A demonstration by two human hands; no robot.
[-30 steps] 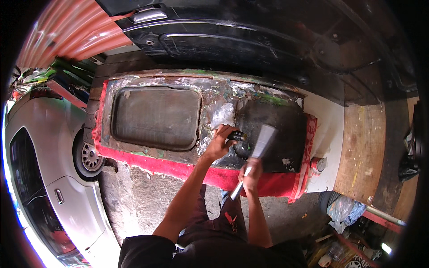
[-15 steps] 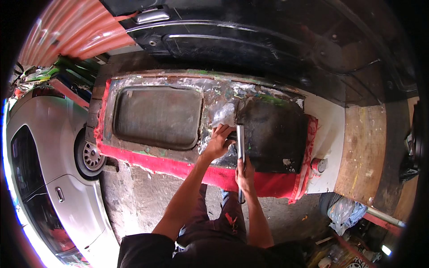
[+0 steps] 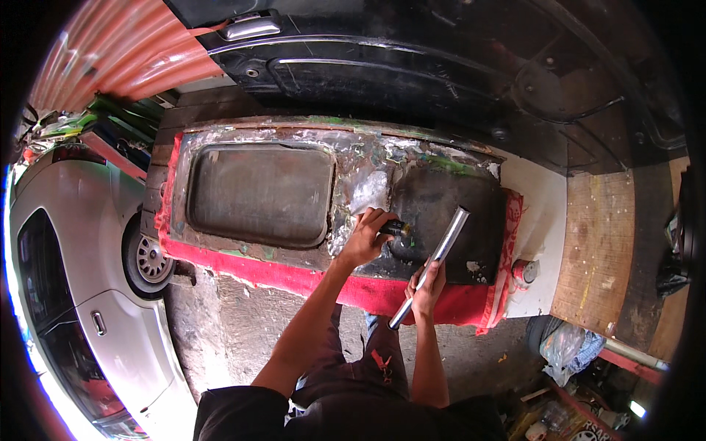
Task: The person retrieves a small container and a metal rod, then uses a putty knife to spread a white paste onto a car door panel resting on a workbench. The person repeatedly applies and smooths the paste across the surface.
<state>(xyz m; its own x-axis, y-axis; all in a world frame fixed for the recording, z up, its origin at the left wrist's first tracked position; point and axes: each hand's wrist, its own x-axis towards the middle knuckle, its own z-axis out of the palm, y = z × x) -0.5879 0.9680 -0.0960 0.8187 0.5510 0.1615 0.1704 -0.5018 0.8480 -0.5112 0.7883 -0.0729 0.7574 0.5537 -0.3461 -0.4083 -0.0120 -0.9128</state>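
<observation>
My left hand (image 3: 365, 237) rests low over the middle of a worn vehicle panel (image 3: 456, 187). Its fingers are closed around a short black-handled tool (image 3: 396, 228) with a yellowish butt end pointing right. Whatever tip the tool has is hidden by the hand. Just beyond those fingers lies a whitish patch (image 3: 370, 189) on the panel's scraped, paint-flecked surface. To the right, my right hand (image 3: 427, 285) grips a shiny metal pipe (image 3: 450, 231) around its middle. The pipe slants with its upper end to the far right, apart from the black handle.
Red cloth (image 3: 279, 278) hangs along the panel's near edge. A dark rectangular recess (image 3: 259, 192) fills its left part. Behind stands a large black vehicle panel (image 3: 382, 81). A silver car (image 3: 110, 257) is at left; a can (image 3: 524, 272) stands at right by a wooden board (image 3: 596, 250).
My right hand has shifted right, and the pipe has swung from nearly upright beside the black handle to a rightward slant. My left hand has barely moved.
</observation>
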